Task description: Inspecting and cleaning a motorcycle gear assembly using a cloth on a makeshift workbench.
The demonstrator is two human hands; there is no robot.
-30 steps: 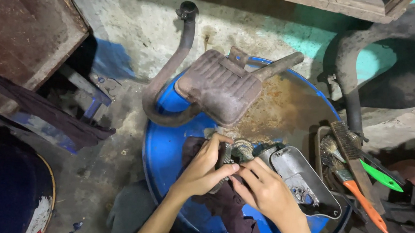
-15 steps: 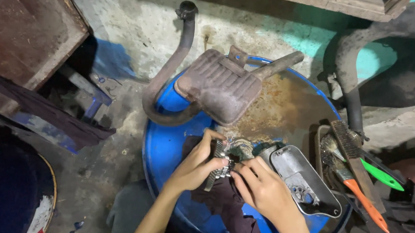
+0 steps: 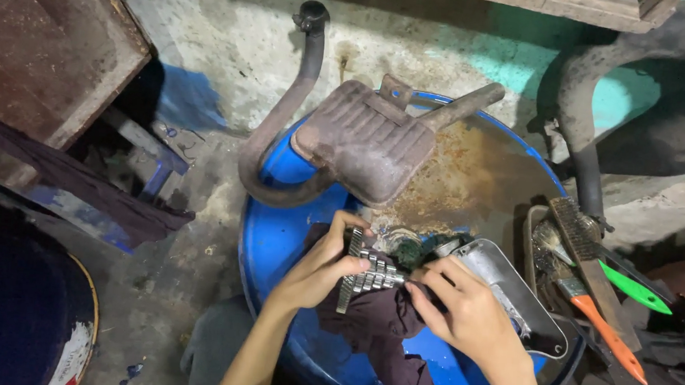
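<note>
My left hand [image 3: 316, 268] grips a small grey finned metal part [image 3: 367, 269] over the top of a blue drum [image 3: 281, 245]. Close against the part's right end is my right hand [image 3: 467, 312], its fingers pinching that end. A dark maroon rag [image 3: 379, 342] lies under both hands and hangs toward the drum's near edge. Just right of my right hand lies a shiny metal cover [image 3: 514, 291].
A rusty exhaust muffler [image 3: 363, 141] with a curved pipe [image 3: 283, 114] rests on the drum's far side, beside a rust stain. Wire brushes [image 3: 575, 235] and tools with orange [image 3: 608, 336] and green [image 3: 632, 289] handles lie at the right. A wooden box [image 3: 37, 30] stands at top left.
The finned part has turned in my hands and its fins now face up. Both hands have shifted slightly around it over the rag.
</note>
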